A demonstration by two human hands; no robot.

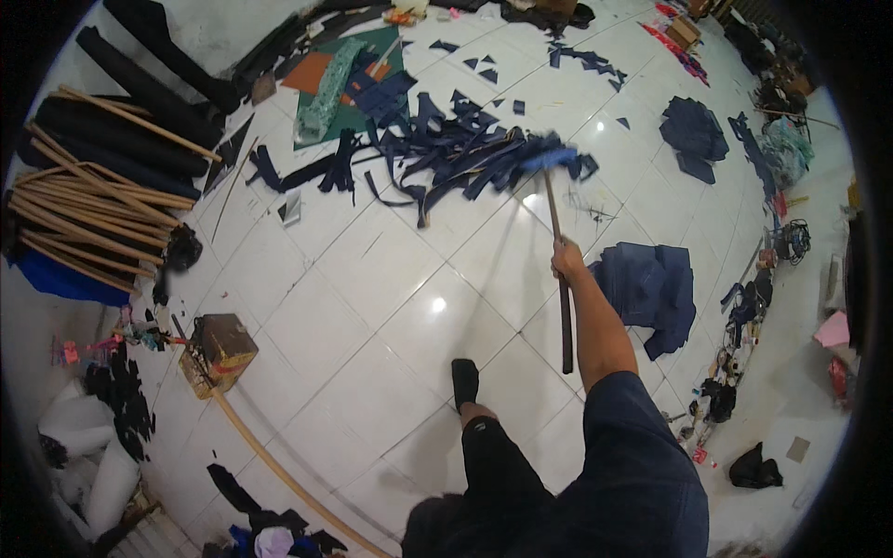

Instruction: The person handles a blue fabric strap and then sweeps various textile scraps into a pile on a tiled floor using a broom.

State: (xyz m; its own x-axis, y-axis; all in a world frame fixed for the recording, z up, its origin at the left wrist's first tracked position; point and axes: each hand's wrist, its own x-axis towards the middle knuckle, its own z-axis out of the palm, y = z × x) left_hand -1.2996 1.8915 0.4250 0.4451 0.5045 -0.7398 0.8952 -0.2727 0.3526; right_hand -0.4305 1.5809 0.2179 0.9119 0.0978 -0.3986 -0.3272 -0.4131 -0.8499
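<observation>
My right hand [566, 258] is wrapped round the handle of a broom [555, 209], whose dark grip end hangs down past my wrist. The broom's blue head [547, 159], slightly blurred, presses at the right end of a heap of dark navy fabric scraps [456, 153]. Those scraps are strips and offcuts tangled together on the white tiled floor [372, 279]. Right of my forearm lies a stack of folded navy cloth pieces [646, 288]. My left hand does not show.
A green cutting mat [321, 132] with a wrapped roll lies behind the heap. Fabric rolls [121, 135] and wooden poles [93, 209] line the left. A box [223, 346] stands nearer, beside a long curved pole [279, 474]. Another navy cloth pile [693, 132] and clutter lie right.
</observation>
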